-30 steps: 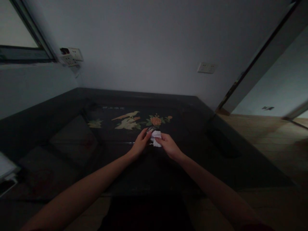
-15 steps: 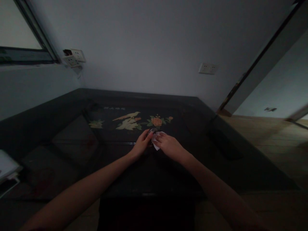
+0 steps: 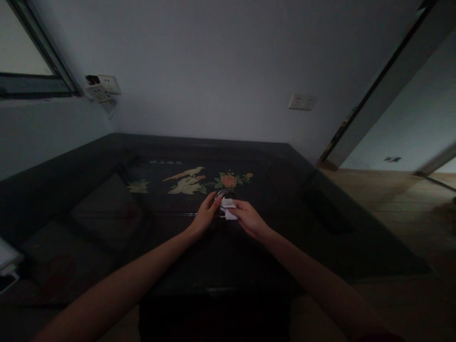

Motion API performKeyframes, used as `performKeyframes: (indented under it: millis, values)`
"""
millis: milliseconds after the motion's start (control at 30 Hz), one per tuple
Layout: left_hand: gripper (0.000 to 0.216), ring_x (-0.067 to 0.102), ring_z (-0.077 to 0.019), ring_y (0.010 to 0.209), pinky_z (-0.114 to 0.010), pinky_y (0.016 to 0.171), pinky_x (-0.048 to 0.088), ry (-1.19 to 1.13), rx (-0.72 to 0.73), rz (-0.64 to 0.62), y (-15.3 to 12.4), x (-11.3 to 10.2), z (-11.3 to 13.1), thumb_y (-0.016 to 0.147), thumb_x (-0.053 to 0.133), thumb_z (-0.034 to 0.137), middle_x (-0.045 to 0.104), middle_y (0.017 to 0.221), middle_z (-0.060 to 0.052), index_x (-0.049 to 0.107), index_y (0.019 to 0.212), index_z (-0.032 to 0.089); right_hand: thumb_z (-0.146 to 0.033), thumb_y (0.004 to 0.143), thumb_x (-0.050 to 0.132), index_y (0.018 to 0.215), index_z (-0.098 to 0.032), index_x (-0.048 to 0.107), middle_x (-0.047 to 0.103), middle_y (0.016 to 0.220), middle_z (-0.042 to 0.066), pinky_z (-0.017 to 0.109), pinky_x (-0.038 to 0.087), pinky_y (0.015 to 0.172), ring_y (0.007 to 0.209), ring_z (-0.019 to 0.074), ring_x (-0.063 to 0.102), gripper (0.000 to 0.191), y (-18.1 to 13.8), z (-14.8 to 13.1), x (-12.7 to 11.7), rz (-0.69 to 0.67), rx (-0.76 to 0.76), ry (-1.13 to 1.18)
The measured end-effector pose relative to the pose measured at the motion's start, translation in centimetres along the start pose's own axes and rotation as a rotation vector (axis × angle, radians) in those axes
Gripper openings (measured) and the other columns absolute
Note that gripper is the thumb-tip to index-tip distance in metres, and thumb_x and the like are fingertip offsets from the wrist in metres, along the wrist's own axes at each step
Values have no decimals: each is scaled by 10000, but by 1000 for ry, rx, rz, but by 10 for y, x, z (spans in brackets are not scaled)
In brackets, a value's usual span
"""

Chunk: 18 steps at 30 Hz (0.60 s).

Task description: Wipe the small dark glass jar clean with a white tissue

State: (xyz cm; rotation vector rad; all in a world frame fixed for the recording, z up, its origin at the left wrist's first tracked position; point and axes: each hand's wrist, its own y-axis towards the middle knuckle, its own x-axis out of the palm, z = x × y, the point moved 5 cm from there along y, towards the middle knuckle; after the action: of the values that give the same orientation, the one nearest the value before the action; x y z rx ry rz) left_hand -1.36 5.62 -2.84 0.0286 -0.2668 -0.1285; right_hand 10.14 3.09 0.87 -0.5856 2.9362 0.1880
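My left hand (image 3: 204, 214) is closed around a small, shiny, see-through rounded object (image 3: 224, 193); it looks like glass or clear plastic, but the dim light hides its exact kind. A crumpled white tissue (image 3: 230, 212) is pinched in my right hand (image 3: 251, 220), pressed against the near side of the clear object. Both hands meet just above the dark glossy table (image 3: 221, 261), close to its painted flower (image 3: 228, 180). Fingers and tissue cover much of the clear object.
Against the wall, the table carries a bird-and-flower picture (image 3: 187, 183). A white item (image 3: 9, 259) sits at the left edge. On the dark surface to the right is a flat black shape (image 3: 329, 213). Wall sockets (image 3: 302, 102) are beyond; wooden floor (image 3: 388, 199) lies right.
My right hand has shifted its fingers and now pinches the tissue lower, showing more of it and of the clear object. The whole view has swung slightly to the right.
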Motion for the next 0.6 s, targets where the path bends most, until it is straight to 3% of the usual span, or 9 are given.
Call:
performKeyframes:
  millis: [67,167,333,500,600]
  values:
    - [475,574,-133,680,-214,559,484,-2,2,1,1,-1,0,717,670,496,614,837,-13,575,1064,187,-84,814,436,1079,-101,650,719,941,97,302,491,788,794,183,664,341,3,3,0,25,40,186]
    - [480,565,-126,670,-204,545,480,2,4,-1,1,-1,0,721,671,494,605,835,-12,567,1076,188,-98,807,474,1047,-107,654,713,898,70,270,477,751,764,164,647,300,5,5,-2,13,43,178]
    - [478,602,-165,787,-248,647,512,-4,-6,-29,0,1,0,718,677,493,635,923,-40,560,1068,187,-107,803,509,956,-109,682,710,846,52,272,473,716,782,187,643,231,2,-1,-10,-100,-64,-276]
    - [463,609,-181,860,-260,721,502,-25,25,-38,2,2,0,716,679,488,647,973,-52,576,1042,176,-12,804,451,1099,-173,660,703,1082,79,312,465,891,1019,211,639,396,-6,-12,-8,-210,-245,-788]
    - [458,604,-176,855,-251,715,497,-29,38,-25,3,1,-2,711,689,477,647,969,-54,587,1039,174,-19,846,437,1170,-152,624,663,1176,118,361,429,991,1107,225,606,397,-7,-12,-4,-262,-347,-1105]
